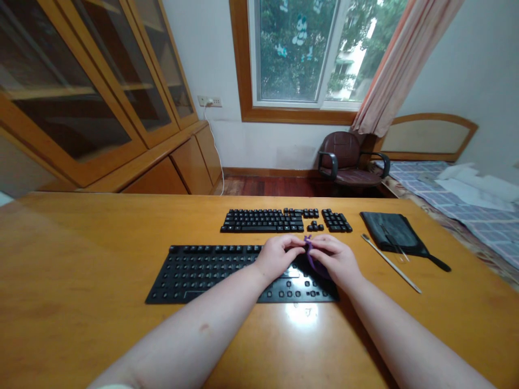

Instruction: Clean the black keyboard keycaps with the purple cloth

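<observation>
The left hand and right hand pinch a purple cloth between them, above the keyboard, apparently arranging it by fingertip, and the next move likely calls for steady pinches from both.

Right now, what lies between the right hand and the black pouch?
In the head view, a slim, dark-tipped pale stick lies on the wooden tabletop between the right hand and the black pouch.
</observation>
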Tool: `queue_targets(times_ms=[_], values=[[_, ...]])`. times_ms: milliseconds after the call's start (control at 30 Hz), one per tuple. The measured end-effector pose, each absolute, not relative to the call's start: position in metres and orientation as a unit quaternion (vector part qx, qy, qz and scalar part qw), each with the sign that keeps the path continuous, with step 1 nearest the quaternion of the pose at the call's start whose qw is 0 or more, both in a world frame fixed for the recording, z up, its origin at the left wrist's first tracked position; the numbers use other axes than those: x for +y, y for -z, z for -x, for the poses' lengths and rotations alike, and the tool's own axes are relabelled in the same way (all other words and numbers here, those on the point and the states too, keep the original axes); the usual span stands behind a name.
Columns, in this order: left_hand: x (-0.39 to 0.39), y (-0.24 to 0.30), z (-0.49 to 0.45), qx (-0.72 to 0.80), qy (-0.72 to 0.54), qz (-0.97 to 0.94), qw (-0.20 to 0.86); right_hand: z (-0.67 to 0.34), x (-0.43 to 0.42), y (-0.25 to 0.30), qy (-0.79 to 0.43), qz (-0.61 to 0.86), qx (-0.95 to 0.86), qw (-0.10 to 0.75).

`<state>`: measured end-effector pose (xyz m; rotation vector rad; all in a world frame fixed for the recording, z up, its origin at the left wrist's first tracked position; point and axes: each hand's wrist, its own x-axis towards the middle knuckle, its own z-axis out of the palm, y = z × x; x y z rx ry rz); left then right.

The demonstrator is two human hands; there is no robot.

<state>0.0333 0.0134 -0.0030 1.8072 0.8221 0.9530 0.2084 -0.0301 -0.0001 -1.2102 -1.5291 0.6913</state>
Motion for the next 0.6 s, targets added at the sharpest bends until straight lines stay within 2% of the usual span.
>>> queue_targets(times_ms=[333, 600], values=[[0.0140, 0.0031, -0.0329, 0.322, -0.393, -0.752, 0.420, -0.2073, -0.0298, 0.0024, -0.266, 0.524, -0.610, 0.532], [0.0133, 0.0010, -0.0324, 0.343, -0.436, -0.754, 0.352, -0.2060, -0.0333, 0.0039, -0.234, 0.550, -0.582, 0.552]])
